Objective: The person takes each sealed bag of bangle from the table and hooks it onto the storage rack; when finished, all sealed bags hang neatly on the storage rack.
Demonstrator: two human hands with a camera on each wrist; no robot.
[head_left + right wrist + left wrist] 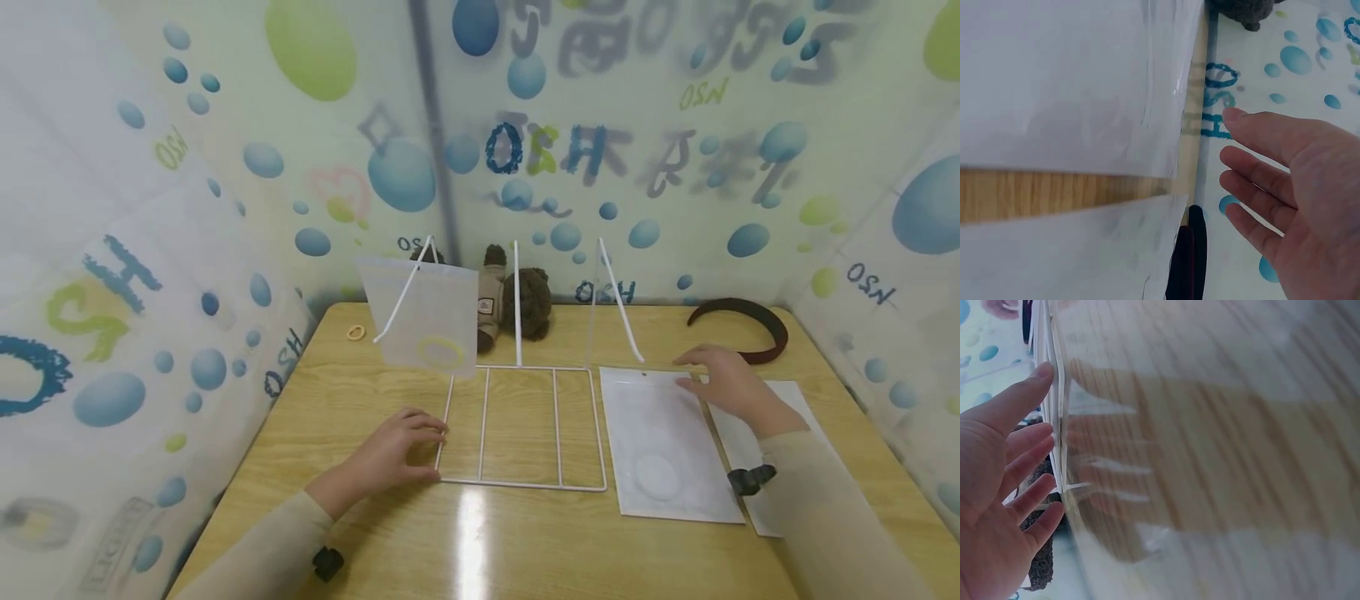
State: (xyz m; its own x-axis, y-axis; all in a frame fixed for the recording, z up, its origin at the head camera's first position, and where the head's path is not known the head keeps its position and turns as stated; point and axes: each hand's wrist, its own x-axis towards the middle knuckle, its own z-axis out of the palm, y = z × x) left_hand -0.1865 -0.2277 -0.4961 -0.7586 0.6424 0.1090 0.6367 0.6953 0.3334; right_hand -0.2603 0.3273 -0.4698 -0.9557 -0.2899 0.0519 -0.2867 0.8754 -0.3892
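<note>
A white wire rack [522,484] has its rectangular base on the table and several white prongs rising at the back. From its left prong hangs a translucent packet [416,304] with a yellow ring shape showing inside. My left hand [382,454] is at the rack's left side, fingers loosely bent at the frame; in the left wrist view the thumb [1041,372] reaches the white bars. Two flat white packets lie right of the rack, the nearer packet [660,442] and the outer packet [738,446]. Above them hovers my right hand [727,385], fingers relaxed, holding nothing.
Behind the rack lies a dark brown plush bear [527,304], partly hidden by the hanging packet. A dark curved band [776,329] rests at the back right, a small pale ring [356,332] at the back left. Patterned walls [322,167] enclose the table [337,417].
</note>
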